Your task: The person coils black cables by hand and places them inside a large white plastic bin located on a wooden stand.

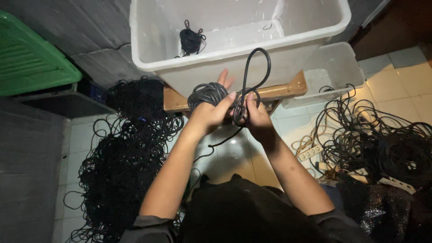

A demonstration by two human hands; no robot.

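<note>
- Cable coil point(208, 93) sits wound around the left hand point(210, 112), fingers curled round it, right in front of the white tub point(315, 27)
- Right hand point(255, 116) pinches the free loop point(257, 67); ease that pinch and, I reckon, the wraps spring loose
- Trailing end could snag the floor tangle point(126, 166)

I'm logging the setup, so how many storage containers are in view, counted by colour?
Clear plastic bins: 2, the large one with a coiled black cable bundle inside, and a smaller one behind it.
Green crates: 1.
Total: 3.
</note>
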